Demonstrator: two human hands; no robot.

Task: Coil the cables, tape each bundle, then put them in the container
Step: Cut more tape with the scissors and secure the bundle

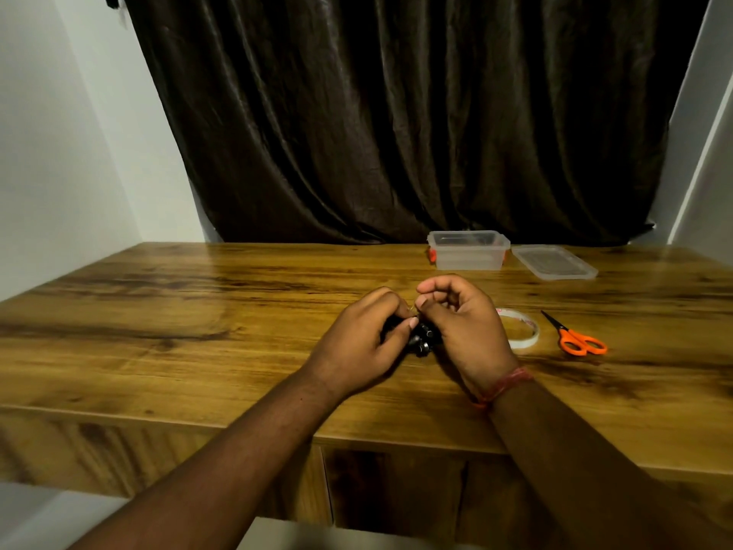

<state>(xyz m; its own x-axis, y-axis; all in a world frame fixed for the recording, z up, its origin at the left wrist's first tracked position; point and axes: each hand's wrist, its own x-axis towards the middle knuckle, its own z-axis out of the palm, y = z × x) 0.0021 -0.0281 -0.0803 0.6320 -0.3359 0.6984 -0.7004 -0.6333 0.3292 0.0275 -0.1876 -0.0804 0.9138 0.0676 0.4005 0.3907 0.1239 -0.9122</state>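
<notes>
**Over the counter, a black bundle is held in both hands**

Above the wooden counter (198,295), a black cable bundle (422,337) is clamped between the left hand (365,339) and right hand (464,323), both grips curled round it. Its long axis cannot be told. A tape roll (521,329) and scissors (575,335), blades pointing away, lie to the right; the open container (468,250) stands behind.

Wooden bench (198,311), dark grain streaks. Tape roll (519,331) flat, just right of right grip (460,323). Orange-handled scissors (575,335) farther right. Clear container (468,252) beyond grips, at back edge; lid (555,262) flat beside it.
</notes>
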